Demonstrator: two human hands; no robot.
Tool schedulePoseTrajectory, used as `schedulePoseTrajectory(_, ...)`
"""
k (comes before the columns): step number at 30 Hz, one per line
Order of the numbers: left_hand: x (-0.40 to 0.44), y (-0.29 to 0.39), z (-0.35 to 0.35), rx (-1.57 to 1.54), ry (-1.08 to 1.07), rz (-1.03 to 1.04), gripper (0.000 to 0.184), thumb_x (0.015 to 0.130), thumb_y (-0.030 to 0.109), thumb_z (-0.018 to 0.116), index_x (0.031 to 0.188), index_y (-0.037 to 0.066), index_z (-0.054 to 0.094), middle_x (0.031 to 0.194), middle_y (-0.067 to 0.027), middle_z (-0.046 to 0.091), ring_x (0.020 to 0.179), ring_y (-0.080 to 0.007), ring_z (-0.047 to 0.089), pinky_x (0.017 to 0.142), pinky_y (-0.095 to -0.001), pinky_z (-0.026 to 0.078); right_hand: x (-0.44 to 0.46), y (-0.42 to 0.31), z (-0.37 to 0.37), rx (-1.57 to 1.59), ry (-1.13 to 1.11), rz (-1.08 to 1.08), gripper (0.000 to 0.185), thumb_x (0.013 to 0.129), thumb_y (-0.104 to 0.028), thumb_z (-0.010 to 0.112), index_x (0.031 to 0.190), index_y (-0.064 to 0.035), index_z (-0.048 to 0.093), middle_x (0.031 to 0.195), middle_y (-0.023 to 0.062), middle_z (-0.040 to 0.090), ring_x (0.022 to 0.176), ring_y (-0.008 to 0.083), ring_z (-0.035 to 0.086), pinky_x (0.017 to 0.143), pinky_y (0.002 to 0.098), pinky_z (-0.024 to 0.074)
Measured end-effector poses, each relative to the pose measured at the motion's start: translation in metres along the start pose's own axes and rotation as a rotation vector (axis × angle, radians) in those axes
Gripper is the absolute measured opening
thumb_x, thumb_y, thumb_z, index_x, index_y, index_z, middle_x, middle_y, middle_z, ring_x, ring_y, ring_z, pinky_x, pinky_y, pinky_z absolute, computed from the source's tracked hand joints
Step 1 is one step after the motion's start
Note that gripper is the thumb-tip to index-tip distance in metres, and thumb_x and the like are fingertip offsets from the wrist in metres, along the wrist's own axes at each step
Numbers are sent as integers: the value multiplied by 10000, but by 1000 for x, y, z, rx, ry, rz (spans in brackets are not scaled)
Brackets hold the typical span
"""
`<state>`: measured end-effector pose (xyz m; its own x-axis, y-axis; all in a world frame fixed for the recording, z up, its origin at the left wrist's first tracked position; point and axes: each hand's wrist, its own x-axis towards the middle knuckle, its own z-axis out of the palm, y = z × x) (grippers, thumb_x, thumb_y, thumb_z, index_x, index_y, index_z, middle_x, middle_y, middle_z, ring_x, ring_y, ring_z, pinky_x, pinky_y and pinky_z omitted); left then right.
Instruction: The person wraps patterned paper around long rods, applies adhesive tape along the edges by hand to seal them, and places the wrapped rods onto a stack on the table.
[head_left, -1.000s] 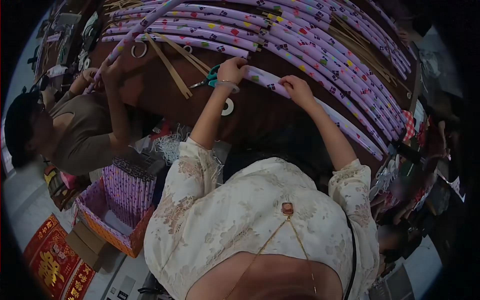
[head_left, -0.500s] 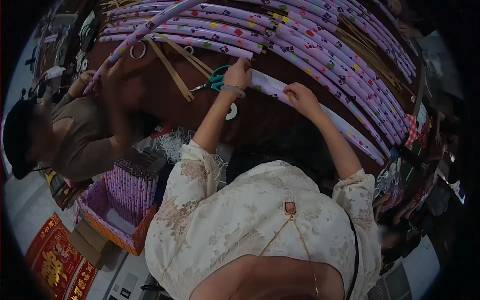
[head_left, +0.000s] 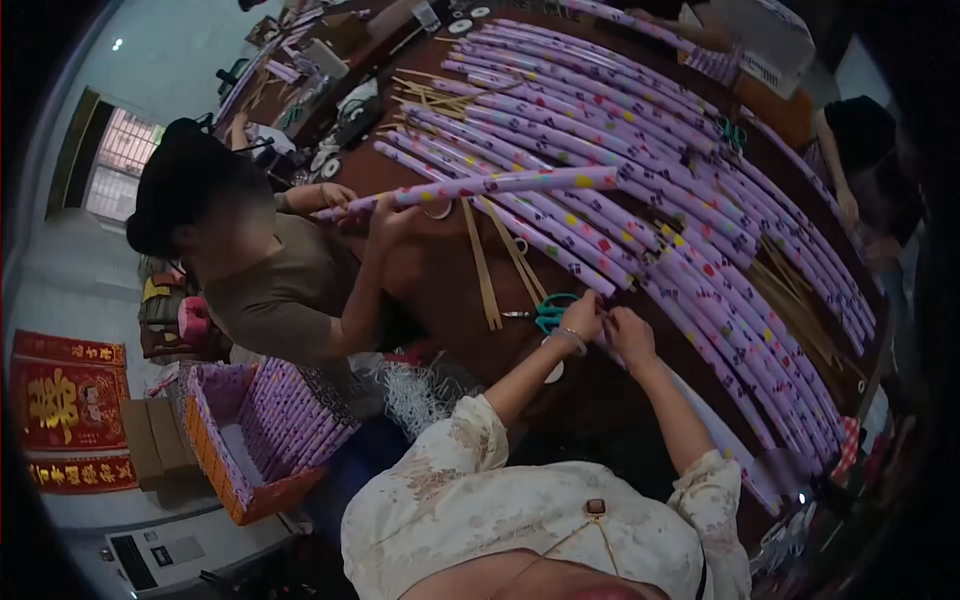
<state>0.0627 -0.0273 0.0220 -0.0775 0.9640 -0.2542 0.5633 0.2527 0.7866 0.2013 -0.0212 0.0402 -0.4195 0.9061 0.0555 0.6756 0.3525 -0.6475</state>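
Observation:
My left hand is closed at the upper end of a purple patterned wrapped strip, its fingertips pinched on it. Close beside it, my right hand has its fingers pinched on the same strip, whose pale lower part runs down to the right along the table edge. Teal-handled scissors lie just left of my left hand. A white tape roll is partly hidden below my left forearm. Beyond my hands lie many finished-looking purple patterned tubes.
At the left, a co-worker in a dark hat holds a long purple tube. Bamboo strips lie on the dark table. An orange basket of folded purple pieces stands lower left. Another person's arm is at the upper right.
The view has swung left and up, showing more of the table and room. My right hand has moved up along the strip, close to my left hand.

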Motion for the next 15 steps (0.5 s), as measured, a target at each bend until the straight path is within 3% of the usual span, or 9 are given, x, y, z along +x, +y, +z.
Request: schedulePoseTrajectory(15,-2,14,-10,-1,-22,-60,252,697,43,570,929,-24,498,817,-170,632,766,-311,610,665,-375,486,6,6,13,-109,55,-45,132,782,-180,575,780,-57,528,739,131,581,697,331,581,582,432,460)
